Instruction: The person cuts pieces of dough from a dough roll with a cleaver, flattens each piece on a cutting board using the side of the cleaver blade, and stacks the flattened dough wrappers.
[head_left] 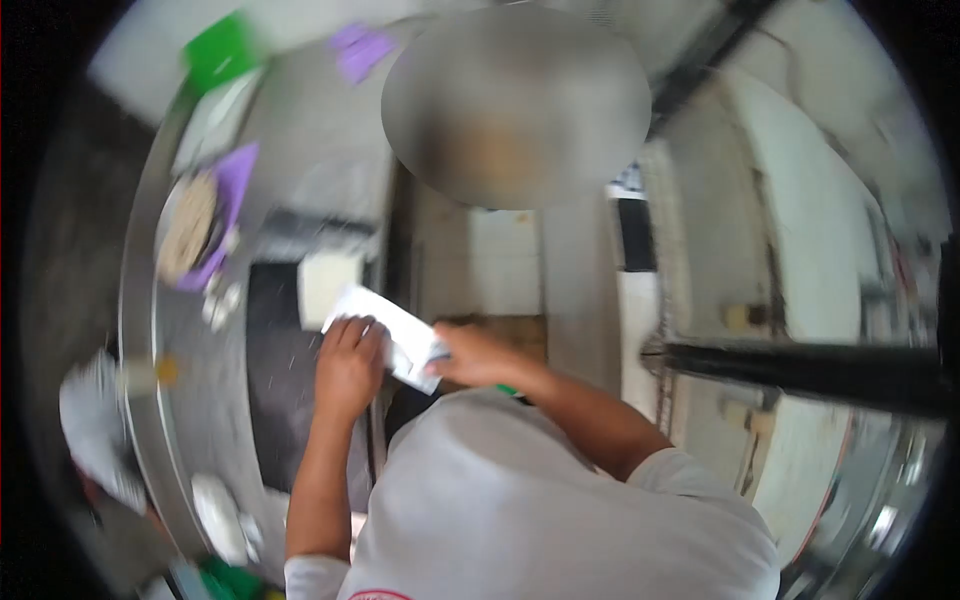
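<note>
The picture is blurred by motion. I hold a white sheet or flat packet (392, 322) in front of my chest with both hands. My left hand (350, 365) lies over its left end with the fingers curled on top. My right hand (478, 357) grips its right lower corner. The packet is tilted, with its left end higher. My white T-shirt fills the lower middle of the view. Under the hands lies a dark mat (280, 370) on a metal counter (190, 400).
On the counter at left stand a round dish with pale contents (188, 228), purple pieces (238, 172), a green object (220, 50) and a white block (328, 282). White cloth (95, 420) hangs at the far left. A black bar (800, 368) juts in from the right.
</note>
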